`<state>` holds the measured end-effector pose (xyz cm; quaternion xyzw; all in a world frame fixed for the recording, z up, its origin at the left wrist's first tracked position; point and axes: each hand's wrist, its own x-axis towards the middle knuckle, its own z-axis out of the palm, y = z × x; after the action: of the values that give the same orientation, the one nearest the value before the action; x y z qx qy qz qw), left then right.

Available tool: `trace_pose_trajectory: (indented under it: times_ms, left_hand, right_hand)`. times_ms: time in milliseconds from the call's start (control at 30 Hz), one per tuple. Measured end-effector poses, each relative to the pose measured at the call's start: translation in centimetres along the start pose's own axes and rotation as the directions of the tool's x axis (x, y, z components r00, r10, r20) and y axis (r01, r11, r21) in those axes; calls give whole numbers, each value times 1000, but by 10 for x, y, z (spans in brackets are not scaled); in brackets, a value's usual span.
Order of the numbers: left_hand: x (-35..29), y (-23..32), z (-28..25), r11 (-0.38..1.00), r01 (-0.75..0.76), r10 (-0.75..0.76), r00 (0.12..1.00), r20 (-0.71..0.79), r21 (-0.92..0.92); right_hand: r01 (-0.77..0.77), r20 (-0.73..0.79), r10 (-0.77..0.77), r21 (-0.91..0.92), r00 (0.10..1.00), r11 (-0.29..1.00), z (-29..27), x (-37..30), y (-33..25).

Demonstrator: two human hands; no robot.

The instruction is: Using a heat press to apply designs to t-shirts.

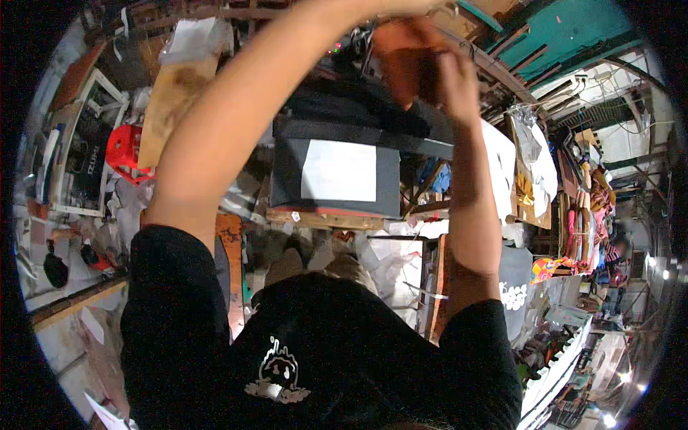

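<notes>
Black shirt (351, 351) | left hand (416, 6), right hand (459, 86) at pointed brown piece (407, 59) | grips: can't tell

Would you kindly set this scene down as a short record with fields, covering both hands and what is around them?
Left hand: at the upper edge, blurred, grip unclear
Right hand: raised, blurred, fingers at the right side of the brown-orange item
Brown-orange item: between the hands, too blurred to identify
White sheet: lying on the dark board, in front of the person
Dark board: visible around the sheet
Left side: red plastic stool
Right side: colourful cloths
</notes>
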<state>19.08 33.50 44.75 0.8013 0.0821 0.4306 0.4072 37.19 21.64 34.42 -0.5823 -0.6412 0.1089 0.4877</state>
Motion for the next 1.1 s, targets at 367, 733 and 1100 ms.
trace_pose_trajectory:
  times_ms: [367, 733, 1100]
  left_hand:
    - [-351, 60, 301, 792, 231, 499, 290, 817, -566]
    - [-402, 68, 322, 603, 456, 436, 498, 750, -654]
    - [-424, 65, 330, 449, 594, 394, 539, 744, -668]
  right_hand:
    - [-883, 726, 522, 270, 449, 384, 128, -119, -64]
    - [221, 355, -64, -423, 933, 879, 164, -180, 86]
    - [97, 504, 241, -555, 829, 826, 196, -144, 218]
